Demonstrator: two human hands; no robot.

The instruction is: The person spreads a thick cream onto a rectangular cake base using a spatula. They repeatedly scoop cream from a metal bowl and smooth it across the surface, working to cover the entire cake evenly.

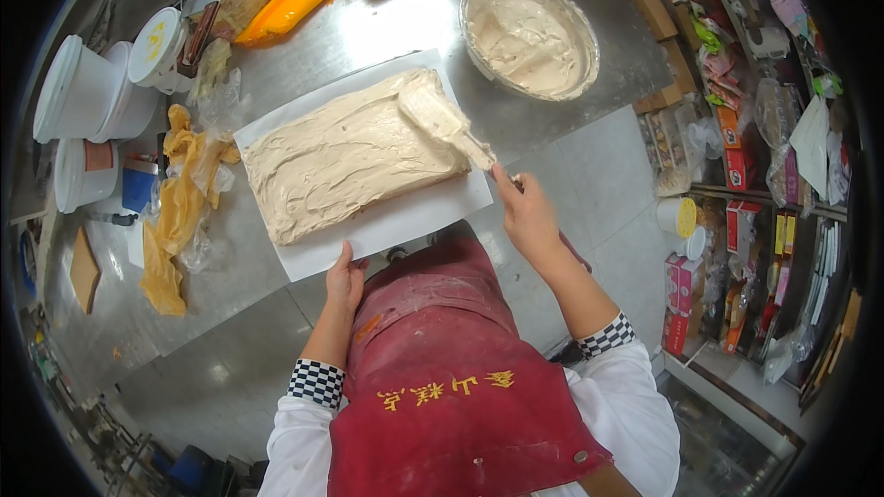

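A rectangular sheet cake (345, 159) covered with beige cream lies on a white board (387, 231), whose near edge juts past the metal table. My left hand (345, 279) grips that near edge, thumb on top and fingers below. In my right hand (525, 210) is the handle of a spatula (438, 117); its blade is coated in cream and rests on the cake's right end. The cream on the top is ridged, and a strip of brown cake side shows along the near edge. Beyond and to the right stands a bowl of beige cream (532, 38).
White plastic tubs (83, 90) stand at the table's left, near crumpled yellow piping bags (183, 200) and a blue box (140, 185). A full orange bag (304, 0) lies at the back. Shelves with packages (739, 152) stand at the right.
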